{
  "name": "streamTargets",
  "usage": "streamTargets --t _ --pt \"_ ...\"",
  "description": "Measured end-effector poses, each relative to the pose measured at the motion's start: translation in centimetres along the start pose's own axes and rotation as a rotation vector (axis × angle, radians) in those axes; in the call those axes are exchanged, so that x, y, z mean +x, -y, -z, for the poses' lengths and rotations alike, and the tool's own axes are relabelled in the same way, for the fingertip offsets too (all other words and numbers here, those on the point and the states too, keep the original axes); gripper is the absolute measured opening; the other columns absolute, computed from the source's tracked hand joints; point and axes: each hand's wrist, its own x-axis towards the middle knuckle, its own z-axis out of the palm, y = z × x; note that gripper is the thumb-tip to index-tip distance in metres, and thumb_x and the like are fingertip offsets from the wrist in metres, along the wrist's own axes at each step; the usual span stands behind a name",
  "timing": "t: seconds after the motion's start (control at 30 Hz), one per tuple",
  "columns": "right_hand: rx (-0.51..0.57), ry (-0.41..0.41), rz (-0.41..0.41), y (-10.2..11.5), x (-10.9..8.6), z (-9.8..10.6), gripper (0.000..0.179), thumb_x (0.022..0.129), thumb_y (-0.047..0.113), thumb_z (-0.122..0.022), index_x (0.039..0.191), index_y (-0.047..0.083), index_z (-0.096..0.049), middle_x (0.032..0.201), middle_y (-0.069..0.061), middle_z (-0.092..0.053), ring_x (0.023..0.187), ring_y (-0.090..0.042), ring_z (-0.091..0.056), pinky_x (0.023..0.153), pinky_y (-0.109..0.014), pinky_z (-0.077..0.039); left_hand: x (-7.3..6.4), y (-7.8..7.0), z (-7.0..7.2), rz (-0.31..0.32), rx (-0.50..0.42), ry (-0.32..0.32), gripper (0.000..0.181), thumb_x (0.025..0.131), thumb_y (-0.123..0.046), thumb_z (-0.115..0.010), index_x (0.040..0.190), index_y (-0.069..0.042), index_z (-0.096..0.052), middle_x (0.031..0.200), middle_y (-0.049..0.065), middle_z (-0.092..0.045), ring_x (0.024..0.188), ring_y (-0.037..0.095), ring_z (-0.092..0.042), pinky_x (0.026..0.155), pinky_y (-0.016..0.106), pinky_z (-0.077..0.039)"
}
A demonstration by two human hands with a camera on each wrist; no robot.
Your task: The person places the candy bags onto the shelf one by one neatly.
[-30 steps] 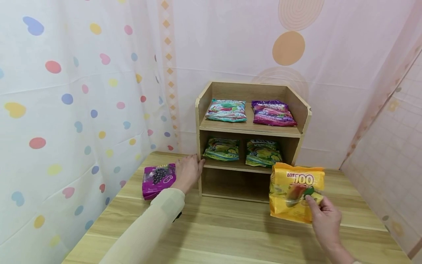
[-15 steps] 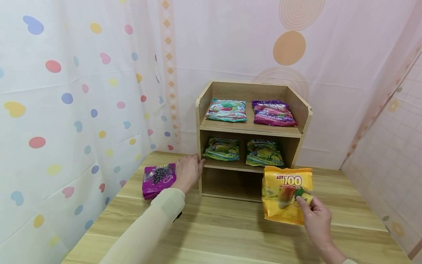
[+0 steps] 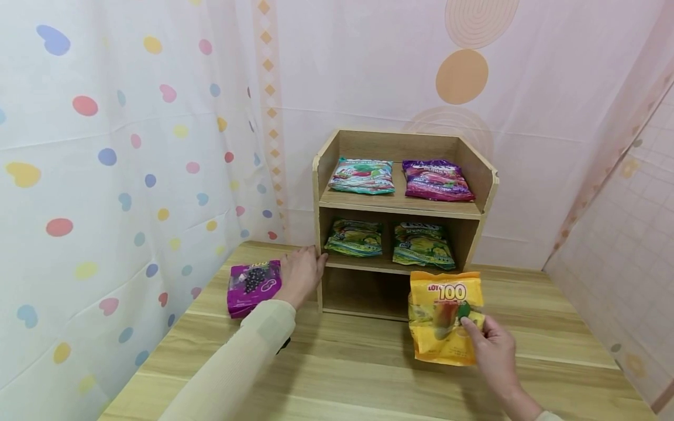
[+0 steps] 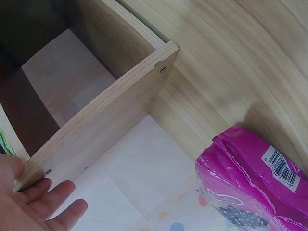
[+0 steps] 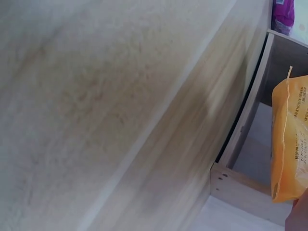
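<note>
In the head view a small wooden shelf (image 3: 400, 206) stands on the table against the curtain. My left hand (image 3: 302, 276) holds its left side panel, thumb on the inner side and fingers along the outer face, as the left wrist view shows. My right hand (image 3: 497, 354) pinches a yellow candy bag (image 3: 439, 348) by its right edge, thumb over the mango print. The bag is held upright in front of the shelf's lowest compartment (image 3: 363, 292) and overlaps its right part. In the right wrist view the bag's printed back (image 5: 288, 139) shows beside the shelf.
A purple candy bag (image 3: 251, 286) lies on the table left of the shelf. The top level bears a mint-coloured bag (image 3: 363, 176) and a purple-red bag (image 3: 438, 180). Two green-yellow bags lie on the middle level, a left one (image 3: 355, 238) and a right one (image 3: 423, 244).
My right hand has moved left and slightly down with the yellow candy bag, bringing it in front of the lowest compartment. The left hand has stayed on the shelf.
</note>
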Motion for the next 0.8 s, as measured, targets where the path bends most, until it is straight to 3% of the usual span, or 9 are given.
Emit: streamTargets --t 0.17,0.4,0.7,0.73,0.8 --pt "0.009 0.054 -0.052 0.0 0.0 -0.5 0.030 0.096 0.020 -0.068 0.108 -0.007 -0.068 0.079 -0.005 -0.069 0.064 -0.007 -0.062 0.055 -0.025 -0.054 -0.1 0.0 0.0 -0.007 0.008 -0.006 0.036 0.102 -0.036 -0.054 0.092 -0.004 -0.065 0.096 0.017 -0.070 0.093 0.036 -0.065 0.086 0.053 -0.045" --pt "-0.043 0.123 -0.104 -0.2 0.1 -0.9 0.028 0.095 0.017 -0.068 0.110 -0.006 -0.069 0.072 -0.004 -0.062 0.058 -0.007 -0.051 0.050 -0.023 -0.045 -0.1 0.1 -0.2 -0.016 0.012 -0.022 0.035 0.102 -0.036 -0.054 0.091 -0.004 -0.065 0.095 0.016 -0.070 0.093 0.036 -0.065 0.085 0.054 -0.045" --pt "0.037 0.213 -0.231 -0.4 0.1 -1.4 0.033 0.098 0.015 -0.063 0.121 -0.009 -0.063 0.082 -0.006 -0.069 0.065 -0.012 -0.064 0.058 -0.027 -0.055 -0.1 0.1 -0.3 -0.011 -0.013 -0.022 0.034 0.102 -0.035 -0.055 0.088 -0.005 -0.063 0.095 0.016 -0.070 0.093 0.035 -0.065 0.086 0.053 -0.045" --pt "0.041 0.218 -0.238 -0.4 0.1 -1.4 0.032 0.099 0.015 -0.062 0.120 -0.009 -0.063 0.081 -0.005 -0.069 0.065 -0.012 -0.064 0.058 -0.027 -0.055 -0.1 0.1 -0.3 -0.010 -0.018 -0.020 0.034 0.102 -0.035 -0.055 0.088 -0.005 -0.063 0.095 0.016 -0.070 0.093 0.035 -0.064 0.086 0.053 -0.045" --pt "0.044 0.224 -0.249 -0.4 0.1 -1.6 0.022 0.098 0.014 -0.062 0.104 -0.007 -0.065 0.073 -0.002 -0.063 0.060 -0.010 -0.058 0.054 -0.024 -0.051 -0.1 0.1 -0.3 -0.008 -0.023 -0.016 0.034 0.102 -0.035 -0.055 0.088 -0.006 -0.062 0.095 0.015 -0.070 0.093 0.035 -0.064 0.087 0.053 -0.044"
